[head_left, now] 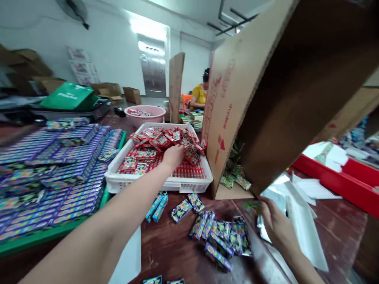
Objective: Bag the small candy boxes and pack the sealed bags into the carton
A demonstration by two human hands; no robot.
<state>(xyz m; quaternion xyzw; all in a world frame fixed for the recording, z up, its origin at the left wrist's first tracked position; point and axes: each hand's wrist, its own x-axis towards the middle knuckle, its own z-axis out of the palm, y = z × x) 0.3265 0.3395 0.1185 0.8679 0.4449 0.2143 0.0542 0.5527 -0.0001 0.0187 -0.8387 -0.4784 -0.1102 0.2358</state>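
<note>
My left hand (174,157) reaches into a white plastic crate (158,185), its fingers closed on the heap of small red candy packets (161,140). Which packet it grips is partly hidden by the hand. Beneath the loose packets, more red ones stand in tight rows. Below the lower edge of a tilted cardboard box (227,98), my right hand (274,217) has its fingers pinched together at a blurred green packet (251,206). Several green packets (235,179) lie inside the box. Between my hands, loose purple packets (220,236) and blue packets (156,207) lie on the table.
A green tray (103,201) full of purple packets stands at left. Behind the crate is a pink basin (145,118). A red bin (334,173) and white papers are at right. A person in a yellow top (199,94) sits farther back.
</note>
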